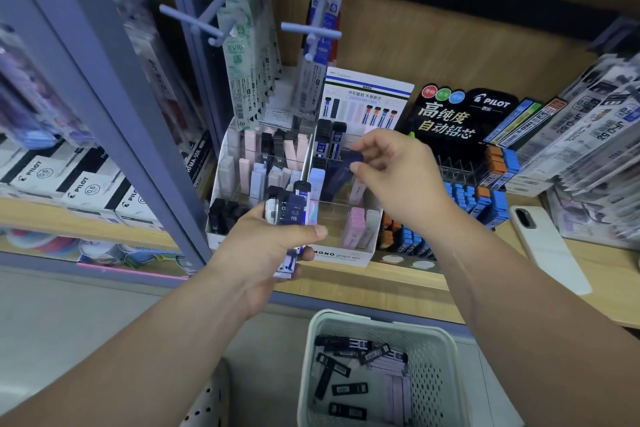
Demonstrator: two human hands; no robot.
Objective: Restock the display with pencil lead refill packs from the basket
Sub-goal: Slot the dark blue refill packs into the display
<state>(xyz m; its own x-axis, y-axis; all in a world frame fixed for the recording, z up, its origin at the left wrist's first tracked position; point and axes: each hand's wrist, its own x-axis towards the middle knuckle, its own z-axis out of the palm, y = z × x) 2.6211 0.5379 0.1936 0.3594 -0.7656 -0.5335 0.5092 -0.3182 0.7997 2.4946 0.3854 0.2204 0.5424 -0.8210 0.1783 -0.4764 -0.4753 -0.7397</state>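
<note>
A white cardboard display [341, 258], printed MONO graph MG on its front and split by clear dividers into stepped rows, was stood on a wooden shelf [381, 288]. Its compartments were filled with upright refill packs [358, 230] in pink, black, pale blue and white. A bundle of dark packs [294, 211], the front one marked 0.5 HB, was held upright in the left grip [273, 246], just before the display. A single navy pack [346, 170] was pinched, tilted, in the right grip [398, 177] over the middle row. Below, black packs [332, 371] and a few lilac packs [398, 385] were seen lying flat in a pale perforated basket [346, 317].
</note>
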